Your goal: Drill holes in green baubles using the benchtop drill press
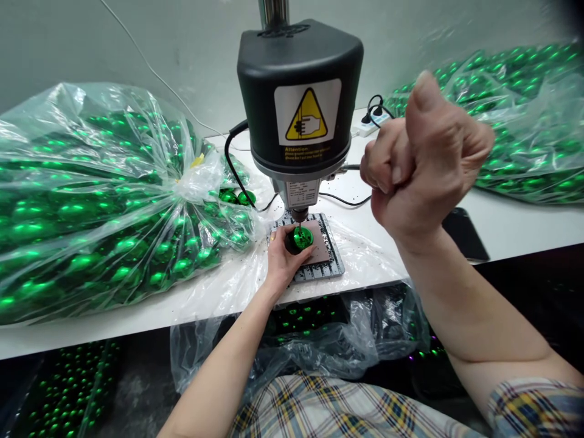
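My left hand [283,258] is closed around a shiny green ball [303,238], thumb on the near side and fingers behind. The ball rests on a pinkish board [320,244] on the slotted base plate [336,266] of a bench drill press [298,97]. Straight above, the drill's chuck [300,215] points down, its thin bit at the ball's top; whether it has gone in I cannot tell. Raised at the machine's right side, my right hand [426,161] is wrapped around the end of the drill press lever [351,167], whose grip is hidden by the fingers.
A big clear bag of green balls [91,207] lies left, tied at its neck; another bag [524,128] lies right. Loose balls [246,198] sit behind. A phone-like dark slab [465,234], power strip [365,126] and cables are on the table. An open plastic bag [365,328] hangs over the front edge.
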Demonstrator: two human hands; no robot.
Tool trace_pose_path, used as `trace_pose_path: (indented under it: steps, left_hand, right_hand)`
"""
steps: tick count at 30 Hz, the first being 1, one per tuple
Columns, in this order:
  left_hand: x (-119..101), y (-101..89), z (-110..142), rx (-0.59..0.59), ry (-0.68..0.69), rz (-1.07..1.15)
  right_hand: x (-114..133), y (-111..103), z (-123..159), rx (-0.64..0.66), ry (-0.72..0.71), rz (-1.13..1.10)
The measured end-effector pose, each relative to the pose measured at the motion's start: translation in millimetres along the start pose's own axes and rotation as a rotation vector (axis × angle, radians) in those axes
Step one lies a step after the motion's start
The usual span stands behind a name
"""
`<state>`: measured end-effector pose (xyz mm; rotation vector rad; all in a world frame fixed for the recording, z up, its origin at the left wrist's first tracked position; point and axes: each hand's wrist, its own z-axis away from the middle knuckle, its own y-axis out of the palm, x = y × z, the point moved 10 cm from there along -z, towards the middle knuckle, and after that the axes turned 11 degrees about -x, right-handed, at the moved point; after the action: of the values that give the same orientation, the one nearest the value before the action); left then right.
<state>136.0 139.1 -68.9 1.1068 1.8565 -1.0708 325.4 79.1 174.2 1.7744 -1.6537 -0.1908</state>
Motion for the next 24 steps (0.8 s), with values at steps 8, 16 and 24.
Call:
trace_pose_path:
  steps: [8,16,24]
  left_hand:
    - [0,2.4,0,0.028,-0.016,0.007]
    - [0,1.7,0,0.024,0.005,0.005]
    - [0,2.0,0,0.026,0.011,0.018]
  right_hand:
    - [9,-10,15,-0.021,0.053,0.223]
    - [9,-17,28,0.033,-0.037,0.184]
    - [3,-29,36,0.045,-0.178,0.195]
